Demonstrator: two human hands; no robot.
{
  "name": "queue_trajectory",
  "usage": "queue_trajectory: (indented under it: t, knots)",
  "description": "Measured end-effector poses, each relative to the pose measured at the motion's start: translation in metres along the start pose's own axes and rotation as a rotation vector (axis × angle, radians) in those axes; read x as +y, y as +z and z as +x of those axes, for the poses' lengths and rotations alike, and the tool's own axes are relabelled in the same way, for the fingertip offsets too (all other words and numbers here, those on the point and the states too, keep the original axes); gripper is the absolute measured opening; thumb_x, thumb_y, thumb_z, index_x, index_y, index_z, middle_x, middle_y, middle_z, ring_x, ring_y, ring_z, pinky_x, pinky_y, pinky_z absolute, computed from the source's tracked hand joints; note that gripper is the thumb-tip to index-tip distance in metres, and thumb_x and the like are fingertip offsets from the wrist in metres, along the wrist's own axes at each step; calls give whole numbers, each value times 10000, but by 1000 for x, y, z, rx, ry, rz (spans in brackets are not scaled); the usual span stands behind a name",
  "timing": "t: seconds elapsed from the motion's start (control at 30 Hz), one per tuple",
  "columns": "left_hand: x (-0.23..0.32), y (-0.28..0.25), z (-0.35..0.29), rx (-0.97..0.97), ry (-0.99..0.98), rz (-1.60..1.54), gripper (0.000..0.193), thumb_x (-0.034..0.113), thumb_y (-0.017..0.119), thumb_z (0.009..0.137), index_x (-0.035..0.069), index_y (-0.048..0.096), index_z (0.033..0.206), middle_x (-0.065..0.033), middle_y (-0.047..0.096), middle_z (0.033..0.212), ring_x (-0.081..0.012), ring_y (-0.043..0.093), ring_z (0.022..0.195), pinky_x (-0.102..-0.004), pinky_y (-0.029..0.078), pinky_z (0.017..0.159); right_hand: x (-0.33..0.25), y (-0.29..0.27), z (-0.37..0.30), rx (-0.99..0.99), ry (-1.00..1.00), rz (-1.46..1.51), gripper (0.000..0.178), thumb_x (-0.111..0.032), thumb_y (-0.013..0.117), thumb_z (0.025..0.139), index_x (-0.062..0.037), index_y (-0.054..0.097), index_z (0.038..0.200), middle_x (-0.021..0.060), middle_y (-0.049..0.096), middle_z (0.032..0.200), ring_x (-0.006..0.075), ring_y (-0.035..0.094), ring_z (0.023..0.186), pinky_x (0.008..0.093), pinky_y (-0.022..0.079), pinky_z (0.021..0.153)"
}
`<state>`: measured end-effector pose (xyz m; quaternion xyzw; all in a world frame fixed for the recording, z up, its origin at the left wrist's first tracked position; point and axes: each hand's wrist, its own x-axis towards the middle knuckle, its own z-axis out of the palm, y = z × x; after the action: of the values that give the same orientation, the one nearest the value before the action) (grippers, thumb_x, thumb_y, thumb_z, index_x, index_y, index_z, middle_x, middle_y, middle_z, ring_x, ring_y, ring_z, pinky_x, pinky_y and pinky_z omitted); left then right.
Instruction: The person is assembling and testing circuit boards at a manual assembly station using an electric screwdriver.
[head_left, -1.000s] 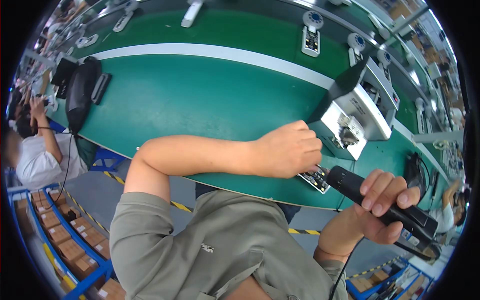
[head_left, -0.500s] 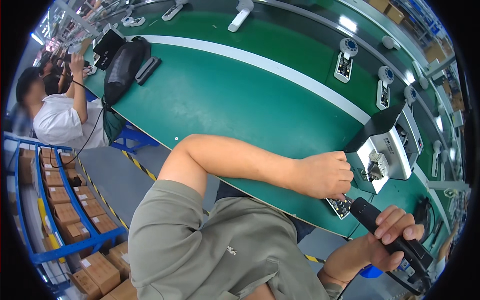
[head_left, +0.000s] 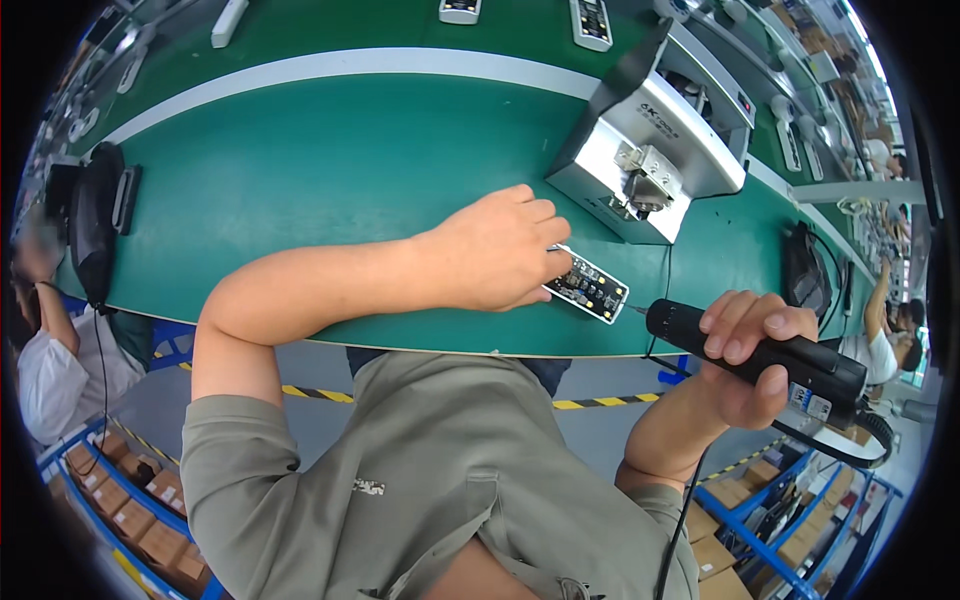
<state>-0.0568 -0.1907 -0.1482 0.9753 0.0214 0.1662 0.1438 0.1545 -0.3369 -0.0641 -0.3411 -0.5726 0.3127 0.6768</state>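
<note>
My right hand [head_left: 752,345] is wrapped round a black corded electric screwdriver [head_left: 685,326], held nearly level with its bit toward the left. The thin bit comes close to the right end of a white handle-shaped casing [head_left: 622,313]; whether it touches is hard to tell. Inside that casing a black circuit board [head_left: 588,287] with several yellowish spots faces up. With curled fingers, my left hand [head_left: 505,250] grips the casing's left end on the green table, hiding that end.
Just beyond the casing stands a silver screw feeder [head_left: 600,165] on the green table [head_left: 330,160]. White devices [head_left: 592,25] lie along the far strip. A black bag [head_left: 97,225] sits at the left, another dark bag [head_left: 806,268] at the right. People work at both sides.
The view has turned right, so the screw feeder appears nearer the middle. More of the circuit board shows, and the screwdriver is more level, its bit beside the casing's right end.
</note>
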Motion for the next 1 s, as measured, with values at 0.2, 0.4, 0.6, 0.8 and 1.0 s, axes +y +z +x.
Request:
queue_trajectory:
  t: [0.2,0.4,0.6,0.8,1.0]
  knots:
    - [0,2,3,-33,-18,-17,301,307,676,761,73,624,943,-71,583,1021,-230,517,865,-340,402,805,5,-4,-14,13,40,61,356,-253,644,812,-44,518,1072,57,595,701,157,576,591,283,485,636]
    - [0,2,2,-46,-32,-25,295,298,669,769,70,637,953,-69,587,1009,-228,520,872,-338,406,802,5,-3,-16,23,53,63,356,-247,657,797,-47,522,1060,53,597,689,159,581,585,286,492,631]
    - [1,0,3,-59,-34,-27,299,295,676,764,65,640,951,-68,585,1011,-228,521,872,-336,408,809,4,0,-16,55,67,54,332,-241,665,787,-56,522,1023,48,596,678,159,580,572,287,492,618]
    - [1,0,3,-46,-42,-43,304,293,685,753,60,641,943,-69,585,1011,-227,522,872,-336,411,814,6,-2,-16,47,86,69,303,-212,688,761,-69,521,970,49,596,672,163,583,566,290,491,611]
    - [-1,2,3,-32,-36,-46,305,292,686,749,60,642,941,-72,587,1004,-229,525,868,-337,414,819,7,1,-17,-12,89,76,286,-170,709,733,-74,523,929,52,596,670,169,583,567,294,491,608]
